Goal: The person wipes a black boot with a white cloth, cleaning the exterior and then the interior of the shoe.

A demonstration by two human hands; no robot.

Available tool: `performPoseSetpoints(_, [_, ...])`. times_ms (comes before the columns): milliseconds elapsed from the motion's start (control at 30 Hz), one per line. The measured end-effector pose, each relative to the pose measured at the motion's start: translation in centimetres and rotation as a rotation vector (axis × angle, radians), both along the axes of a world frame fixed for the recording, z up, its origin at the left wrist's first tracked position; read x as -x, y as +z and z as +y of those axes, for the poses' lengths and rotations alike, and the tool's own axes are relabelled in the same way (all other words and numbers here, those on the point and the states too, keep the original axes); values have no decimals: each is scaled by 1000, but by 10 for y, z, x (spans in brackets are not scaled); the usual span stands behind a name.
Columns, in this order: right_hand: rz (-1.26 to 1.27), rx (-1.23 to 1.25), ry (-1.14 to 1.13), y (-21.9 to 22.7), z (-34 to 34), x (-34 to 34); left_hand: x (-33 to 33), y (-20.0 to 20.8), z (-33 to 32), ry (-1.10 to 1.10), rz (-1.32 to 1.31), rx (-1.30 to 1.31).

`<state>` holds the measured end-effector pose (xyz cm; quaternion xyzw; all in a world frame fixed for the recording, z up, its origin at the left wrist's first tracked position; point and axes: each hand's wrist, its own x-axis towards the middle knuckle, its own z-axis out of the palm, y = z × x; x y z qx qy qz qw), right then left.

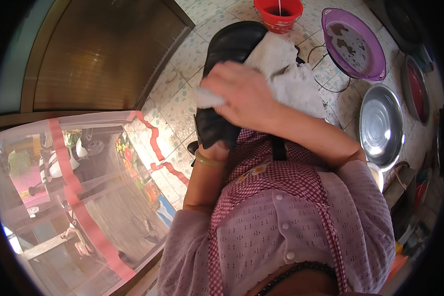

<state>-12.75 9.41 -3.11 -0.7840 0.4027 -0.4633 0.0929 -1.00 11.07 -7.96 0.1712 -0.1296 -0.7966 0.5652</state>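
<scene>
A black leather boot (234,42) lies lengthwise before me, its rounded toe end pointing away. My left hand (221,148) goes into its near opening, so the fingers are hidden inside. A pale bangle (207,159) circles that wrist. Across the boot's middle lies my right hand (241,93), slightly blurred, its fingers closed on a small white cloth (210,97) pressed against the leather. A larger whitish towel (298,89) is spread just right of the boot, over my lap. Below it shows my checked apron (286,180).
A red bucket (279,22) with dark liquid stands beyond the boot. Purple basin (380,49) with murky water, metal basin (381,123) and red-lined basin (418,93) line the right. A thin cable (325,89) loops over the tiles. A brown-framed door (103,54) and transparent curtain (84,197) flank the left.
</scene>
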Motion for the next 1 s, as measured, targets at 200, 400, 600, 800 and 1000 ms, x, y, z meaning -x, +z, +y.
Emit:
performPoseSetpoints(200, [-79,-280,49,-75,37,38,-22,14,-27,-22,-1244,744])
performPoseSetpoints(400, [-488,-230,-129,-40,29,49,-26,30,-36,36,-1166,752])
performPoseSetpoints(600, [-194,114,-158,14,-5,25,3,29,-30,-12,-25,92])
performPoseSetpoints(800, [-100,-144,3,-46,37,8,-13,5,-8,56,-931,604])
performPoseSetpoints(1000, [-330,-224,68,-37,38,24,-14,10,-23,44,-771,567])
